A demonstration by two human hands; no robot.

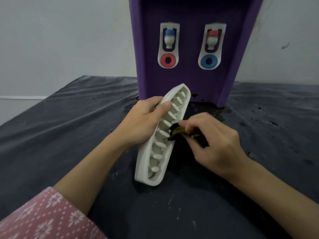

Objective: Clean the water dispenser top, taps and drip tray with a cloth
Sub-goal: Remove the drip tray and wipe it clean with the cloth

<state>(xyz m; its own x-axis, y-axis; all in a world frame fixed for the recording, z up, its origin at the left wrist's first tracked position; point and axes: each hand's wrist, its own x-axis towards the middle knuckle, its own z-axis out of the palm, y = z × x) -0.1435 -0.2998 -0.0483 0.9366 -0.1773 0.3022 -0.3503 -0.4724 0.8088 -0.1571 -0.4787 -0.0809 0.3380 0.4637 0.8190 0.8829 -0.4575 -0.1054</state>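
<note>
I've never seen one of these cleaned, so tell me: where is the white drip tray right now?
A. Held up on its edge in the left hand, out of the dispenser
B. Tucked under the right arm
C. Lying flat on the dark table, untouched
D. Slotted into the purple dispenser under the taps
A: the left hand grips the drip tray tilted on its edge in front of the dispenser, while the right hand presses a cloth into it.
</note>
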